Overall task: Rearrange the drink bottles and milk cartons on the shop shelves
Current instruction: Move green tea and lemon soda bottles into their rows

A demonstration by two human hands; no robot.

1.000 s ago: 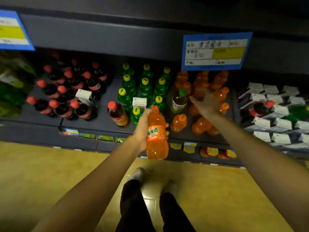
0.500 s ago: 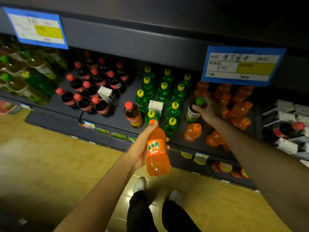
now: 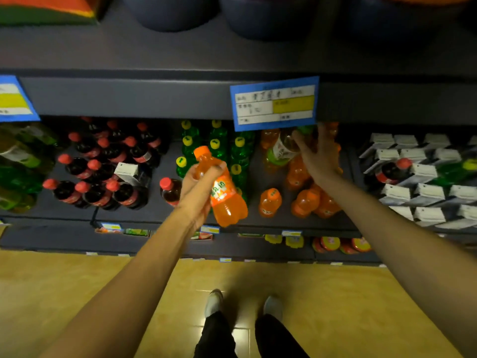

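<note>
At shelf (image 3: 271, 220) front, I noted left hand (image 3: 198, 184) gripped orange soda bottle (image 3: 224, 195); right hand (image 3: 318, 156) curled round green-capped tea bottle (image 3: 282, 148).

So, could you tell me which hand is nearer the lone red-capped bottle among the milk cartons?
Right hand: it is just left of that bottle; the left hand is farther left.

We read almost nothing. The orange soda bottle (image 3: 224, 192) carries a green-and-white label with Chinese characters, too blurred to make out. The blue price card (image 3: 275, 104) on the shelf edge has handwritten Chinese in white boxes and a yellow box, illegible. A second blue card (image 3: 15, 100) at left is cropped, unreadable. Small shelf-strip tags (image 3: 209, 229) are unreadable too.
</note>
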